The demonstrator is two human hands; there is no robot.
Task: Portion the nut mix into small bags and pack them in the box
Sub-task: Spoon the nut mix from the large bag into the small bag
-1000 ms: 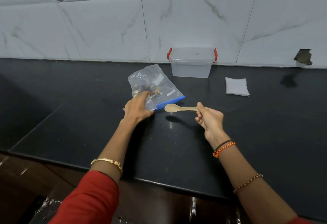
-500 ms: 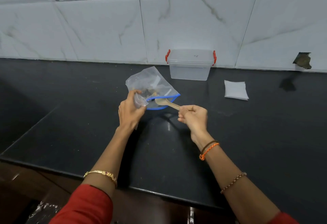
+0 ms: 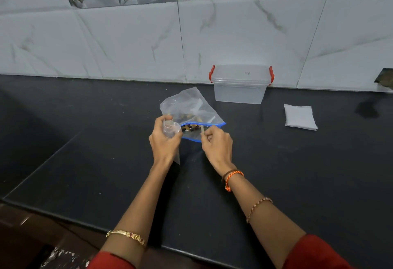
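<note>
A clear zip bag (image 3: pixel 187 107) with a blue mouth lies on the black counter (image 3: pixel 297 173), nut mix (image 3: pixel 190 127) showing through the open mouth. My left hand (image 3: pixel 164 139) grips the bag's left mouth edge, together with a small clear bag (image 3: pixel 170 129) that hangs below the palm. My right hand (image 3: pixel 217 144) holds a pale wooden spoon (image 3: pixel 202 128); only a bit of handle shows, the bowl is inside the bag. A clear lidded box (image 3: pixel 240 90) with red clips stands at the wall. A stack of small white bags (image 3: pixel 300 116) lies to its right.
A marble-tiled wall (image 3: pixel 234 35) closes off the back of the counter. The counter's front edge (image 3: pixel 127 232) runs diagonally below my forearms, with dark cabinets beneath. A dark mark (image 3: pixel 368 109) sits on the counter at the far right.
My right hand has moved left and pushed the spoon into the zip bag. My left hand has lifted the bag's mouth open.
</note>
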